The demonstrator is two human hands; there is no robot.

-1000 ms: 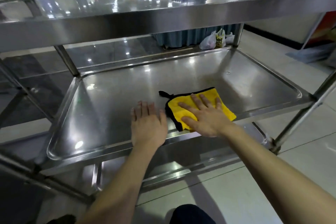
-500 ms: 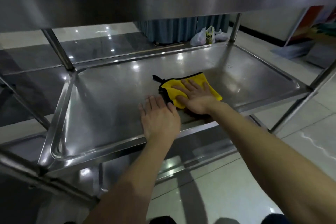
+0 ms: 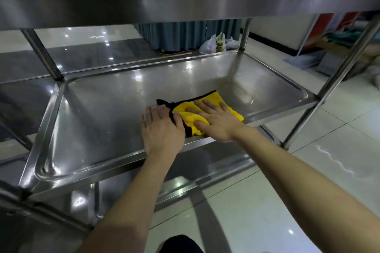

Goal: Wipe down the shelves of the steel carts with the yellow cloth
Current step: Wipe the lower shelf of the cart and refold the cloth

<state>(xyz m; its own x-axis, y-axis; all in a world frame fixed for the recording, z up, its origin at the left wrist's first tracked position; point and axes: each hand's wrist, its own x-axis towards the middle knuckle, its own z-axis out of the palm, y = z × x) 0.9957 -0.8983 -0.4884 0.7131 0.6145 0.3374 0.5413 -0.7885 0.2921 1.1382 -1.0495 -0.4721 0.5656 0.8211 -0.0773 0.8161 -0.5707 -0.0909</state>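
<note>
A yellow cloth (image 3: 189,117) with a black edge lies flat near the front rim of the middle shelf (image 3: 98,121) of a steel cart. My right hand (image 3: 216,123) presses on the cloth with its fingers spread and straight. Just left of it, my left hand (image 3: 162,129) lies flat on the bare steel, its thumb touching the cloth's black edge. The palm of my right hand hides part of the cloth.
The top shelf (image 3: 185,4) hangs low overhead, and a bottom shelf (image 3: 205,168) sits under the middle one. Upright posts (image 3: 333,88) stand at the corners. Another steel shelf (image 3: 18,96) adjoins on the left. Plastic bags (image 3: 216,44) and a blue curtain lie on the tiled floor beyond.
My right hand has slid the cloth a little leftwards along the shelf, and my left hand now touches its black edge. The head camera has come closer.
</note>
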